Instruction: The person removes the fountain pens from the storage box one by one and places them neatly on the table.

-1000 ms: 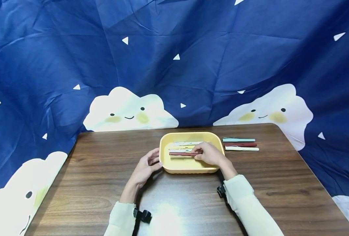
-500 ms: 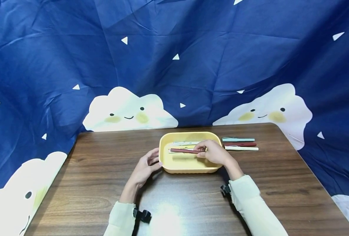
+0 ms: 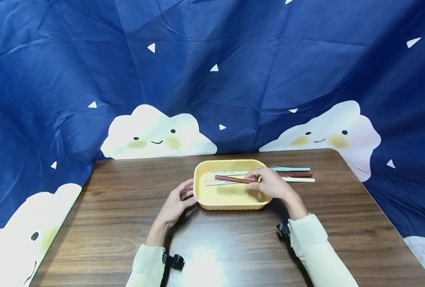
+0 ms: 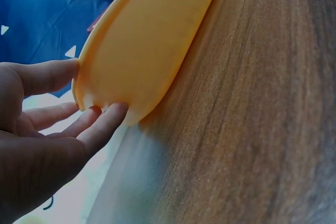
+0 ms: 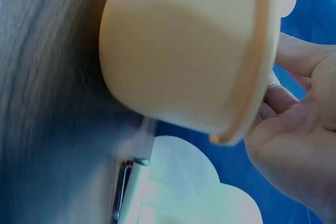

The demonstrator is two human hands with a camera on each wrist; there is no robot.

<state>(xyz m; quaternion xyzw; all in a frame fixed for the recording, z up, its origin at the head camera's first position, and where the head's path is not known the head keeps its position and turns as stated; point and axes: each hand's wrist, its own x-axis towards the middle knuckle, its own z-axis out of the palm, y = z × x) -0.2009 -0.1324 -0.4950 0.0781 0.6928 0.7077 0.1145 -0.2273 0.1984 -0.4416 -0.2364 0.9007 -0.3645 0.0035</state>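
Note:
In the head view a yellow plastic basket (image 3: 234,207) stands on the table. My right hand (image 3: 272,184) pinches a dark red pen (image 3: 232,179) by its right end, above the basket. The pen tilts, its left end farther back. Beneath it lie a pale green pen (image 3: 226,173) and a white pen (image 3: 214,183); the hand and red pen partly cover them. At the basket's left end, my left hand (image 3: 175,204) touches the outer wall with extended fingers (image 4: 107,127), thumb at the rim. The right wrist view hides the held pen behind the basket wall.
Right of the basket lie a light blue pen (image 3: 295,169), another dark red pen (image 3: 300,174) and a white pen (image 3: 303,180), side by side. A blue curtain (image 3: 241,87) with clouds hangs behind the wooden table (image 3: 119,223).
My right hand has lifted the dark red pen off the basket's floor and carried it right and slightly back, tilting it. The left hand stays at the basket's left end.

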